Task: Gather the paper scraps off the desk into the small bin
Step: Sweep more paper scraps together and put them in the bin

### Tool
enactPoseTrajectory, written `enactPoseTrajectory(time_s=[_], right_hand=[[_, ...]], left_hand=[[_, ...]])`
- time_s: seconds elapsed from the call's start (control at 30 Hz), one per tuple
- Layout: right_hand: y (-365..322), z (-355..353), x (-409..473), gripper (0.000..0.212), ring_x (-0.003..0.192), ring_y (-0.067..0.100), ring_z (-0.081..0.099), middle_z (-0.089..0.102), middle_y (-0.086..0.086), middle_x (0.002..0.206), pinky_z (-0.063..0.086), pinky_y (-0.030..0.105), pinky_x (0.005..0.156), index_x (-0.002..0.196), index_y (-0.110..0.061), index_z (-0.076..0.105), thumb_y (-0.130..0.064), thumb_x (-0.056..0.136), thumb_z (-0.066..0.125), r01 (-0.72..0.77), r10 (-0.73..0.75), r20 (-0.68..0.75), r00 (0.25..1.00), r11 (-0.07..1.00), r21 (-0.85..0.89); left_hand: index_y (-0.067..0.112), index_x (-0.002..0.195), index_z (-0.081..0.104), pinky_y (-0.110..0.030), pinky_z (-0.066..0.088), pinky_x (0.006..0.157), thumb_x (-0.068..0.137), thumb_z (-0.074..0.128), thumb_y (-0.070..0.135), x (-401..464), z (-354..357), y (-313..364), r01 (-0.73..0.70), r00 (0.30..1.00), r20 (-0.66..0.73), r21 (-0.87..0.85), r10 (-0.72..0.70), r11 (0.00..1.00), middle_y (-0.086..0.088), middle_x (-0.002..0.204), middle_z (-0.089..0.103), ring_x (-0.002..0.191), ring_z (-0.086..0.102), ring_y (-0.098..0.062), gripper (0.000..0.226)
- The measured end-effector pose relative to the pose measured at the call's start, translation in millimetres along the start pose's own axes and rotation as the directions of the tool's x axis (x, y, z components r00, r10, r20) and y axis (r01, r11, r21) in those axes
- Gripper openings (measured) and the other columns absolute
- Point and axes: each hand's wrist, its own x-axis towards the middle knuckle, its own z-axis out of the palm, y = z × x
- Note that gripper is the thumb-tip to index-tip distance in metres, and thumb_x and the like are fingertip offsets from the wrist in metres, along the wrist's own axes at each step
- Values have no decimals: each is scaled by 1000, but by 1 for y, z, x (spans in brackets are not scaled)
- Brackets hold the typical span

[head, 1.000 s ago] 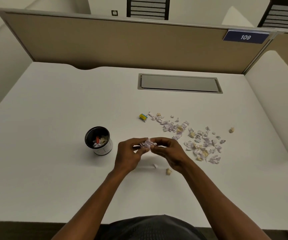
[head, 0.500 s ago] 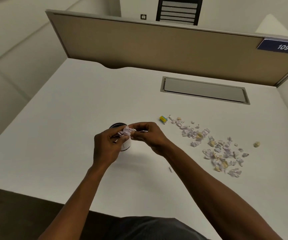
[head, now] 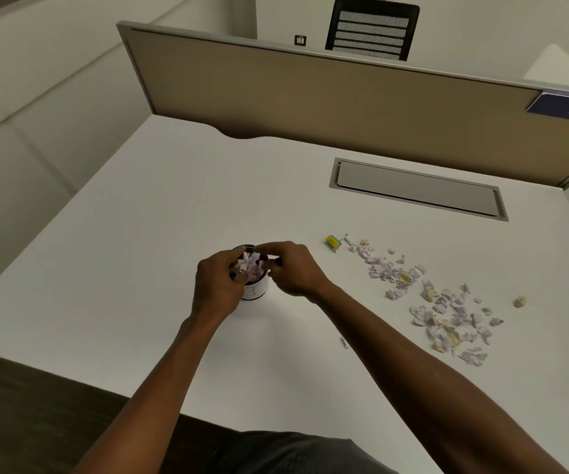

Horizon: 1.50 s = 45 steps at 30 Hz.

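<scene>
A small round bin (head: 256, 291) with a dark rim and white wall stands on the white desk (head: 139, 234). Both hands hover right over its mouth. My left hand (head: 220, 283) covers the bin's left side, and my right hand (head: 291, 268) is at its right. Between their fingertips sits a bunch of pale purple paper scraps (head: 250, 263), at the bin's opening. A wide scatter of purple and yellowish scraps (head: 444, 309) lies on the desk to the right. One lone scrap (head: 344, 342) lies near my right forearm.
A yellow and blue object (head: 333, 242) lies at the scatter's left end. A crumpled yellowish bit (head: 520, 301) sits apart at far right. A grey cable hatch (head: 416, 189) is set in the desk at the back, below the tan partition (head: 310, 97).
Both hands carried the bunch of scraps leftward from the desk's middle to over the bin. The head turned left, so the scatter now sits further right.
</scene>
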Motion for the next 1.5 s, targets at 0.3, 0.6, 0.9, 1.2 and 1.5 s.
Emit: enactPoseTrajectory(time_s=[0.3,0.6,0.9,1.2,1.5], right_hand=[[14,11,-8,37,108,28,65,73,8,118,51,37,91,120,-12,71,2,87,59,192,-201,-22,979,958,-212],[76,-16,-77,23,86,2,68,76,-10,103,55,21,75,106,-23,76,-12,90,64,-67,72,-367,927,997,26],[181,-38,-209,32,107,23,64,69,3,117,52,36,88,119,-21,69,-25,88,69,-585,435,-545,717,800,-131],[208,-58,-229,55,140,32,37,47,12,149,44,44,107,146,-10,46,-16,93,59,-681,497,-555,667,709,-183],[192,-31,-219,37,125,22,52,58,2,133,51,36,94,128,-17,64,-10,93,52,-505,354,-505,787,840,-198]], left_hand=[[8,117,72,-38,57,93,81,78,5,-1,5,-4,-8,1000,-4,64,9,998,-9,113,74,103,70,-25,37],[13,109,74,-9,51,83,85,77,11,-32,31,25,-251,968,-2,-119,253,961,9,108,72,96,65,-1,24],[20,115,73,-34,55,93,89,72,27,-65,107,23,-224,905,343,-121,252,967,4,118,71,110,65,-13,27],[14,147,47,-45,24,123,99,56,36,-57,162,-15,-453,834,427,168,350,876,-8,160,35,152,22,-26,54],[21,156,29,-44,13,126,102,30,47,-59,171,-33,-505,809,473,257,348,824,-3,166,18,156,7,-19,60]])
